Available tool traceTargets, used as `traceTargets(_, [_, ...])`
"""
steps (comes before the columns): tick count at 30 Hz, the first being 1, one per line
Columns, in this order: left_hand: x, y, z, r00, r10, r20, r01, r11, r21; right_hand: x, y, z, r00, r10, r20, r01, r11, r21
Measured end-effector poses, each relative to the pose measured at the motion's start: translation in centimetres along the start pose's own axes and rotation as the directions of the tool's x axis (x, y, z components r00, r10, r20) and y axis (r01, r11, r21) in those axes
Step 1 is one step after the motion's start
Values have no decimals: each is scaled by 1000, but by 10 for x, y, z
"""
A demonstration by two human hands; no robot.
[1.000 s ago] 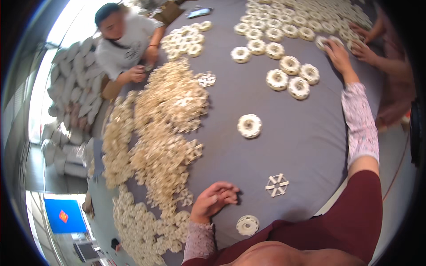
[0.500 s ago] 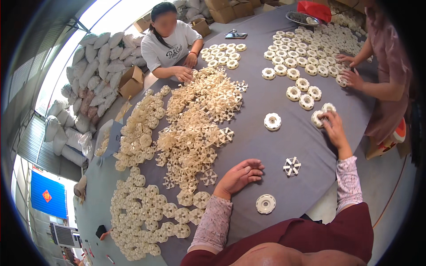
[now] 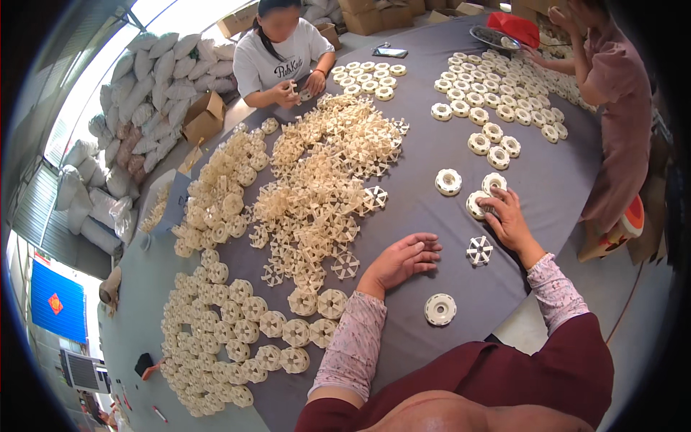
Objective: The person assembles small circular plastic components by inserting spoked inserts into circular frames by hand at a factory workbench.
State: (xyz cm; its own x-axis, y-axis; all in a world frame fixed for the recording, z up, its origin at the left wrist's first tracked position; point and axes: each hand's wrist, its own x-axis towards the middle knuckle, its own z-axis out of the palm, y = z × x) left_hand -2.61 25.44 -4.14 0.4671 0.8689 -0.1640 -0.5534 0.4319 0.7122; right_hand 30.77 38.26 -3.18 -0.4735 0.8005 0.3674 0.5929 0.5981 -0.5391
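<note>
My right hand has its thumb and fingers on a cream plastic ring that lies on the grey cloth. A second ring sits against it, just beyond the fingertips. To the left of these is a lone ring. Below my right hand lies a white spoked piece with several arms. My left hand rests on the cloth, holding nothing, fingers loosely bent and a little apart. Nearer to me, between my forearms, is a wheel-like disc.
Loose spoked pieces are heaped left of centre. Joined round parts cover the table's left side. Rows of rings fill the far right. One person handles pieces across the table; another stands at the right edge.
My right hand has moved left across the cloth, bringing two rings closer to the lone ring. My left hand has barely moved. The person at right has lifted their hands from the rings.
</note>
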Motion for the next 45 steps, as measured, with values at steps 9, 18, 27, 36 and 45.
traceTargets(9, [-3,14,2,1000,12,-12,-13,997,-71,13,22,-4,819,297,-491,39,825,564])
traceTargets(18, [-4,10,-2,999,18,-35,-18,1000,0,47,26,-27,961,171,-217,-147,981,123])
traceTargets(27, [-4,9,2,999,6,-31,-7,1000,-11,57,42,-12,977,182,-108,-179,983,41])
traceTargets(36, [1,8,1,1000,15,-4,-15,999,-31,59,24,-13,960,1,-280,11,999,44])
traceTargets(45, [-5,0,-9,999,4,39,-4,1000,7,161,-144,104,858,-276,434,246,961,125])
